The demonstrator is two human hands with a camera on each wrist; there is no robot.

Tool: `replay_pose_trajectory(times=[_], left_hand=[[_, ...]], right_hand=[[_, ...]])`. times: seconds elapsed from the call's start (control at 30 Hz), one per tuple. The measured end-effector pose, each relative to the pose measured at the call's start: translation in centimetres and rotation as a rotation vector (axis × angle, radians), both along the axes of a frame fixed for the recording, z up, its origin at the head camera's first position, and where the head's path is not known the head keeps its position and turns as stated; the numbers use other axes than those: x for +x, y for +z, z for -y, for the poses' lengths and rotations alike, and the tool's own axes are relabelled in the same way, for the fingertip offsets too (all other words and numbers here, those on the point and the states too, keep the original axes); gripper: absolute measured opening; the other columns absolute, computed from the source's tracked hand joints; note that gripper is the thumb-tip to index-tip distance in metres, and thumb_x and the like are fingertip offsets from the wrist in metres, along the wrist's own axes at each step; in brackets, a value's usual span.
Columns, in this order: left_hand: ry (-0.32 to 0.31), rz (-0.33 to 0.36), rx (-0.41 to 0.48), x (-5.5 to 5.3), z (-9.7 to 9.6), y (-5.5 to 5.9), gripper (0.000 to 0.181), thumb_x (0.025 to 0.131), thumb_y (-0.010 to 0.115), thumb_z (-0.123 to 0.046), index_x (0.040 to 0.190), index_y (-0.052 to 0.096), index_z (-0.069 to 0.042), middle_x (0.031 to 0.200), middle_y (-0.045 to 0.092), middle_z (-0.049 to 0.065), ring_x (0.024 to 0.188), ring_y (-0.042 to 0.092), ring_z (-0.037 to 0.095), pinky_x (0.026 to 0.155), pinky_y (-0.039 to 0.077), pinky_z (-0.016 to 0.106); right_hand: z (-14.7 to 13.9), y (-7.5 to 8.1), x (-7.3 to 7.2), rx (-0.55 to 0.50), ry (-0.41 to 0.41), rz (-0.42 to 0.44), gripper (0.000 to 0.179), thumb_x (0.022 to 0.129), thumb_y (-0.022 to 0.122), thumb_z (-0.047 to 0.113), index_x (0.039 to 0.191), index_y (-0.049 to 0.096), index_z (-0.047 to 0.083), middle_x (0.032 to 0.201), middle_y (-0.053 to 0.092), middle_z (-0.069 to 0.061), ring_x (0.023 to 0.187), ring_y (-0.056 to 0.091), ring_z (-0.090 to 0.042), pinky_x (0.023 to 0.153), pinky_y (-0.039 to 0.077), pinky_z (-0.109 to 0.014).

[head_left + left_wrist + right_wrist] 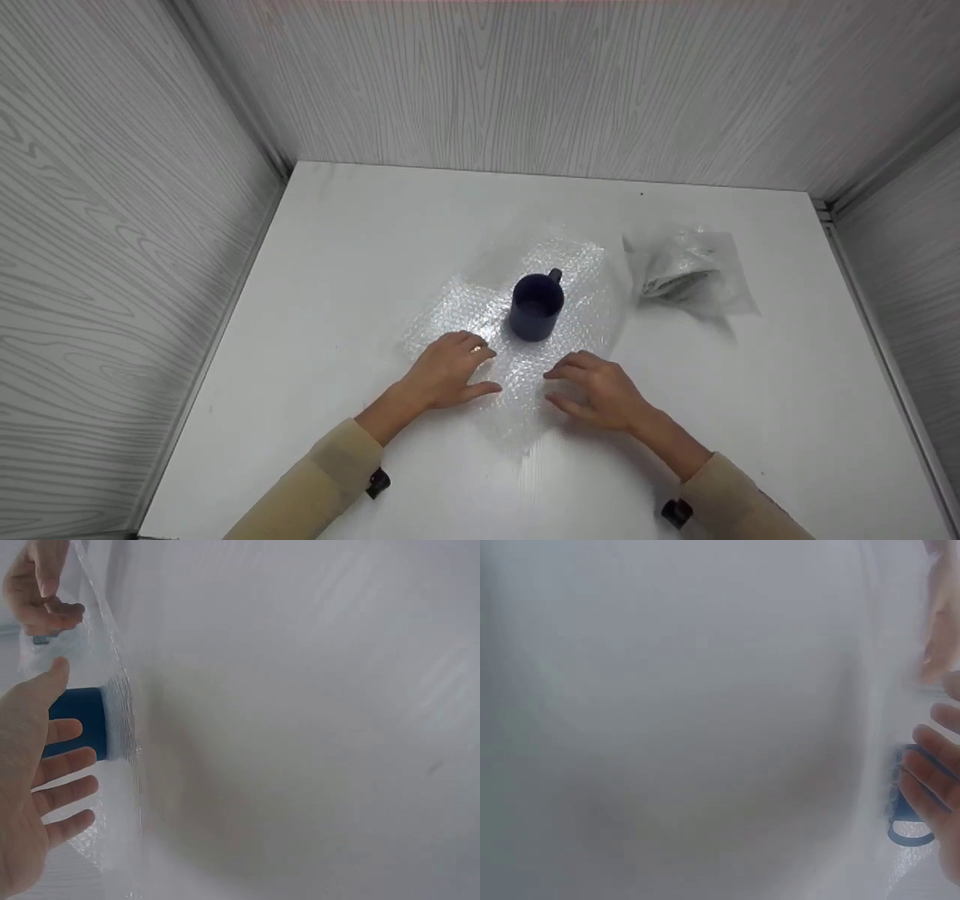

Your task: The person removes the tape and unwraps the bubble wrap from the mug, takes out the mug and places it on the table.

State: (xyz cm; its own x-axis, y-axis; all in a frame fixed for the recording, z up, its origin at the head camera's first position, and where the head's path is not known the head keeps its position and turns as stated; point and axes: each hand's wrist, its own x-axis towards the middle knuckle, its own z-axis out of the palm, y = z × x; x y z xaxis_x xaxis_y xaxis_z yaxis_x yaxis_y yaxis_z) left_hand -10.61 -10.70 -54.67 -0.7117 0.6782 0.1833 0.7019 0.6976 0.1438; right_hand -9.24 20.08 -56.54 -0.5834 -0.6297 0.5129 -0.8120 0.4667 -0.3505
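Note:
A dark blue mug [535, 309] stands upright on a sheet of bubble wrap [465, 300], its handle turned toward the back right. To the mug's near left, my left hand [450, 371] hovers over the sheet's left part, fingers spread and holding nothing. In the left wrist view its straight fingers overlap the blue mug [90, 720]. My right hand [600, 390] is at the sheet's near right, thumb and fingers apart with nothing between them. The right wrist view shows its fingers in front of the mug, whose handle [911, 840] points downward there.
A crumpled clear plastic bag [690, 274] with something dark-marked inside lies to the right of the sheet. All this is on a white table [337, 247], bounded by grey wood-grain panels [480, 90] at the back and sides.

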Motion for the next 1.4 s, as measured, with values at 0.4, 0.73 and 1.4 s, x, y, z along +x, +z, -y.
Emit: replay_pose_trajectory(times=[0.4,0.73,1.4], left_hand=[[0.103,0.187,-0.142,-1.8,-0.6,-0.3,0.091,0.089,0.06,-0.077,0.149,0.057,-0.008,0.158,0.051,0.021,0.151,0.045,0.042,0.123,0.037,0.065],[0.148,0.293,-0.189,-2.0,-1.1,-0.6,0.109,0.081,0.061,-0.086,0.159,0.047,-0.012,0.169,0.038,0.021,0.159,0.033,0.045,0.124,0.03,0.072],[0.115,0.298,-0.227,-1.5,-1.3,-1.0,0.113,0.076,0.07,-0.084,0.162,0.042,-0.017,0.17,0.034,0.024,0.158,0.032,0.05,0.116,0.04,0.073]], right_hand=[[0.6,1.6,-2.7,-0.127,-0.317,0.138,0.052,0.086,0.089,0.028,0.127,0.067,0.005,0.118,0.07,-0.009,0.097,0.074,-0.026,0.078,0.065,-0.038],[2.2,2.5,-4.8,-0.089,-0.436,0.258,0.083,0.086,0.088,0.042,0.151,0.051,0.008,0.143,0.056,-0.013,0.117,0.067,-0.031,0.088,0.062,-0.042],[4.0,3.0,-6.7,0.033,-0.458,0.32,0.088,0.086,0.085,0.051,0.155,0.048,0.011,0.142,0.056,-0.02,0.111,0.071,-0.04,0.087,0.063,-0.054]])
